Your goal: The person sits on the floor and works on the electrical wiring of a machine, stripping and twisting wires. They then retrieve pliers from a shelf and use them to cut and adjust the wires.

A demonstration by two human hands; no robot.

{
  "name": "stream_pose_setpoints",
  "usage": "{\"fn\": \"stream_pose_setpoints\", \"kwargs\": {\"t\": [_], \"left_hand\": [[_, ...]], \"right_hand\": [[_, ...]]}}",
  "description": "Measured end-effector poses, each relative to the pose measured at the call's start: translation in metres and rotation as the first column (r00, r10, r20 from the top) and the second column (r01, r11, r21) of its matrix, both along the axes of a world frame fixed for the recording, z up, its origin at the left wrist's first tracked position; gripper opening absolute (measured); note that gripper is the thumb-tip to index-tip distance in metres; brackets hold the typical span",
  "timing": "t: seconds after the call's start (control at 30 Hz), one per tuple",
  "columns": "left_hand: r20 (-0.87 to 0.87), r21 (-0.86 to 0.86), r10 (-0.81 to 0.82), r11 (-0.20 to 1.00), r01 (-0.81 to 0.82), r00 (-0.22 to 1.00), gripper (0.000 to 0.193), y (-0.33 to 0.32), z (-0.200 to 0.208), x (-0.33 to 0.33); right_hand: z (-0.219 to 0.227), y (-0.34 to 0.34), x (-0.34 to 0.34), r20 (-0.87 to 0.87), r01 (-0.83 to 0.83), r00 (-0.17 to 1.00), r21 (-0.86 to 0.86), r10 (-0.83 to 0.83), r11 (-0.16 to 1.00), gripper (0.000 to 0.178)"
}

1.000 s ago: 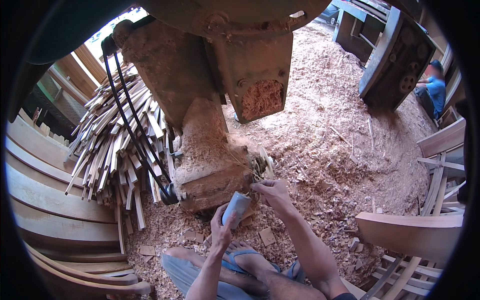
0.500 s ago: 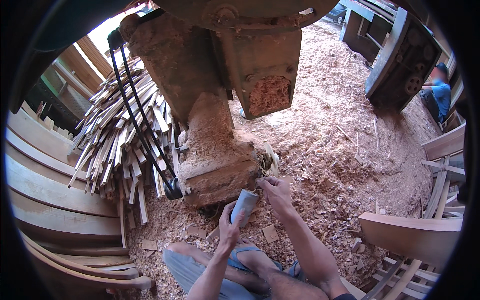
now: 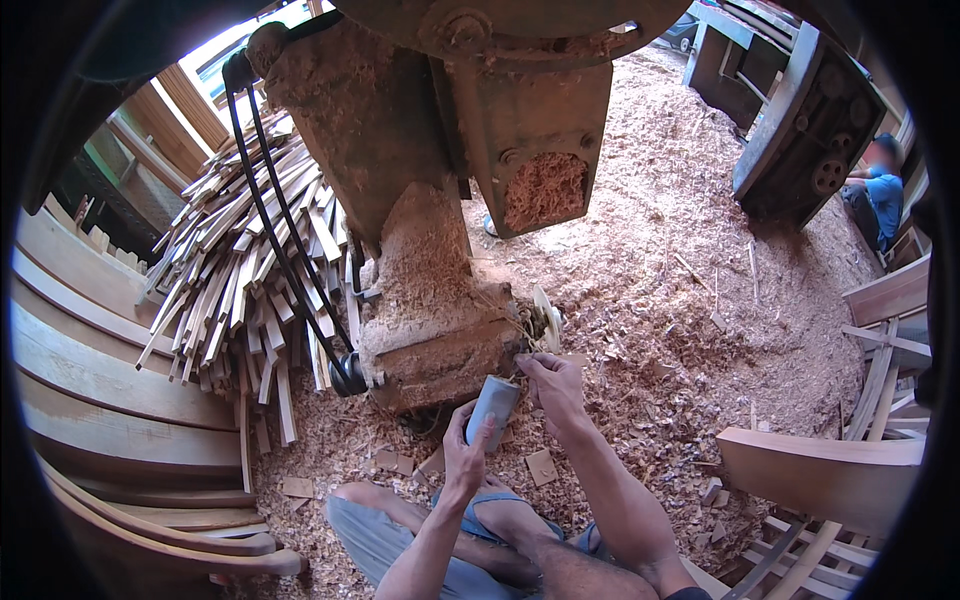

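Watching remotely, I see left hand point(image 3: 464, 452) wrapped round grey cylinder point(image 3: 494, 408), likely steadying it near sawdust-caked motor point(image 3: 440, 362); right hand point(image 3: 553, 380) pinched narrow, contents unclear.

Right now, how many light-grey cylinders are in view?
1: the light-grey cylinder in the bare left hand, near the dusty brown machine base. Others could be hidden under the pinkish-brown wood shavings.

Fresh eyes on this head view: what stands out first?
The bulky machine caked in brown wood dust, top centre, dominates. Just below it, the left hand holds a smooth grey-blue cylinder. Left of the machine, thin pale wooden strips lie in a big heap.
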State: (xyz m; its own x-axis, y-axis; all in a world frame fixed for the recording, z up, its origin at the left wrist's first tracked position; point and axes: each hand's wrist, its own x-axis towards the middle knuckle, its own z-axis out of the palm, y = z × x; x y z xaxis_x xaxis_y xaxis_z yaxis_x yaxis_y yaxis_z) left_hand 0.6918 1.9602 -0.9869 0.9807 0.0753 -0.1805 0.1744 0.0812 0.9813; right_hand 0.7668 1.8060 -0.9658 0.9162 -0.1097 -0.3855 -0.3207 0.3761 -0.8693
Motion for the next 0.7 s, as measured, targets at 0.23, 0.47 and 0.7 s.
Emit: {"fn": "stream_pose_setpoints", "kwargs": {"t": [0.23, 0.47, 0.7], "left_hand": [[-0.047, -0.019, -0.013, 1.0, 0.012, 0.999, 0.049, 0.001, -0.003, 0.0], [-0.074, -0.079, -0.005, 0.997, -0.001, 0.997, 0.048, 0.003, -0.015, 0.001], [-0.067, -0.081, -0.026, 0.997, 0.021, 0.997, 0.049, 0.004, -0.016, 0.001]], "right_hand": [[0.003, -0.001, -0.001, -0.013, 0.001, 1.0, 0.026, -0.001, 1.0, 0.016], [0.002, -0.002, 0.001, -0.042, 0.002, 0.999, 0.033, -0.001, 0.999, 0.017], [0.0, 0.001, 0.001, -0.004, 0.014, 1.0, 0.005, -0.014, 1.0, 0.015]]}}
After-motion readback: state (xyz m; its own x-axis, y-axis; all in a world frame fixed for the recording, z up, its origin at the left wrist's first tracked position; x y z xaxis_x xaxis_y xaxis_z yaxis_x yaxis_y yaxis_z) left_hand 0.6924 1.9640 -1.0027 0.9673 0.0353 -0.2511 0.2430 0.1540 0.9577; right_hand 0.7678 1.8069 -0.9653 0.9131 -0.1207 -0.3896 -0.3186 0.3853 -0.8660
